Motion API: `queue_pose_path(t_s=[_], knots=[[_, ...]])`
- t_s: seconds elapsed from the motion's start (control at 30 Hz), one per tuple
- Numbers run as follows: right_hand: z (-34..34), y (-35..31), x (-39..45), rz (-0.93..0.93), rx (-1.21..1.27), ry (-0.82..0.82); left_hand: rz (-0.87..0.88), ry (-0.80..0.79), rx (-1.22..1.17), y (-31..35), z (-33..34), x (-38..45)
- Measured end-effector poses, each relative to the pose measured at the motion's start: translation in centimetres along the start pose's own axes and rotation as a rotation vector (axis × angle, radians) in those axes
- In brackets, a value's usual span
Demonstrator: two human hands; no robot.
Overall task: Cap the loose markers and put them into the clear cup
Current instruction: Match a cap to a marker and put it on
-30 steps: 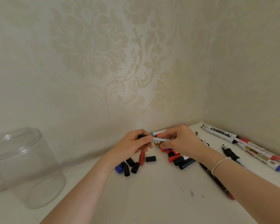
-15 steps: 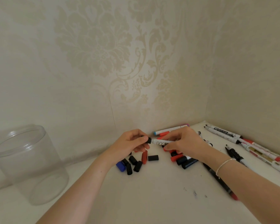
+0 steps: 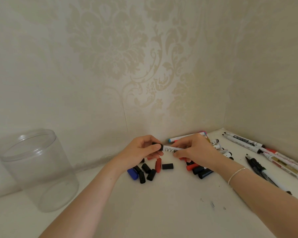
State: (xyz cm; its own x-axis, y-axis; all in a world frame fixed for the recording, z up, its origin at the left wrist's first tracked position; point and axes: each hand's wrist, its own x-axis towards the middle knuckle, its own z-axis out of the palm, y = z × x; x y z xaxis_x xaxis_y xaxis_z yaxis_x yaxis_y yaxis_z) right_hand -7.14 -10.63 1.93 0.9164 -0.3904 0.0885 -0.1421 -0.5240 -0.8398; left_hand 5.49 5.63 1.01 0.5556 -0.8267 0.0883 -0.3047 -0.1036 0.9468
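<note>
Clear cup point(image 3: 36, 170): well to the left of the left fingers, upright on the table point(image 3: 162, 212), nothing inside. Thin clear wall — probably light, easy to tip; best steadied at the side when markers drop in.
Loose markers point(image 3: 244, 142): spread to the right of the right fingers, uncapped. Slim stiff barrels, likely light and prone to roll; best taken mid-barrel, away from the inky tips.
Held marker point(image 3: 170, 149): between both hands, level, just above the table.
Right hand point(image 3: 194, 149): fingers curled round the white barrel.
Left hand point(image 3: 141, 150): fingers pinching the black cap point(image 3: 156, 145) at the barrel's end — fully seated or not, cannot tell.
Loose caps point(image 3: 148, 170): black, red, blue, just below the fingers. Small, smooth, likely slippery; fingertip pinch.
Writing: bold black letters on the held barrel, half hidden; print on other barrels too small to read.
</note>
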Motion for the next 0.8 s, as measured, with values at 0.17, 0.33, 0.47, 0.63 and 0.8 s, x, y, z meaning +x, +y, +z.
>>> queue_pose_path(t_s=[0.17,0.33,0.47,0.63,0.8], knots=[[-0.3,0.9,0.3,0.046,-0.008,0.002,0.001,0.046,-0.021,-0.3,-1.1,-0.2],[-0.4,2.1,0.8,0.109,-0.047,0.064,-0.054,0.063,0.248,-1.5,-2.1,-0.9],[0.3,2.0,1.3,0.095,-0.094,0.152,-0.012,-0.062,0.473,-2.6,-0.9,-1.7],[0.9,2.0,1.7,0.092,-0.086,0.168,0.062,0.044,0.613,-4.2,1.4,-2.1],[1.3,2.1,2.0,0.100,-0.100,0.167,0.148,0.068,0.630,-4.6,1.2,-1.9]])
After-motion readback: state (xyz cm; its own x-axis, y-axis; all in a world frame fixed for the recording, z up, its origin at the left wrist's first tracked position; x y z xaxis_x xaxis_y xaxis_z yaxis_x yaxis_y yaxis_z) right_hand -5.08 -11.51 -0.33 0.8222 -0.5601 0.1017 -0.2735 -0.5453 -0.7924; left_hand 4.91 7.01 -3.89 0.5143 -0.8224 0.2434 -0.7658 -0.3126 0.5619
